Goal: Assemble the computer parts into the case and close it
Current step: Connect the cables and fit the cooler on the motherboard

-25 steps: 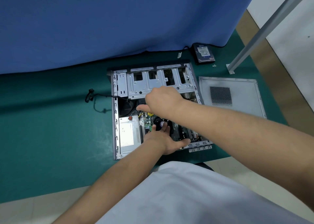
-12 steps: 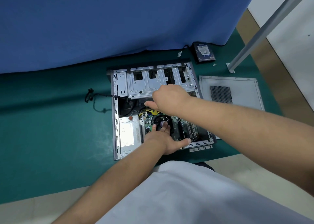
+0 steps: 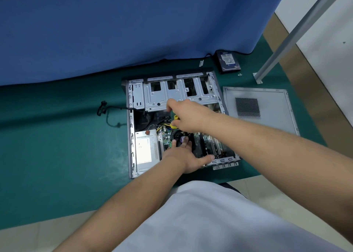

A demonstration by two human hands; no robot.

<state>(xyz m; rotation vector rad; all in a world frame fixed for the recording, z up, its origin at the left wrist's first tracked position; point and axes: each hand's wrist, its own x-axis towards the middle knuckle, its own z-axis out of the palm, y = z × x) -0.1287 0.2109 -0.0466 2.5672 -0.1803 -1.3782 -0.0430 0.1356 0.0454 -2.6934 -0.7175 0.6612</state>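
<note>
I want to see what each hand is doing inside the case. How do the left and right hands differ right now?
The left hand lies low over the motherboard with its fingers straight and thumb spread toward the case rear edge; the right hand is raised, nearer the drive cage, with its fingers curled. The left hand holds nothing; the right hand grips a yellow-handled tool, probably a screwdriver. Both reach into the open case.

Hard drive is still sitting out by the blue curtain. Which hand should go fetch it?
Probably the right hand. It reaches in from the side where the black hard drive with the white label lies, though it holds a yellow-handled tool. The left hand rests flat over the black round fan inside the open grey metal case.
</note>
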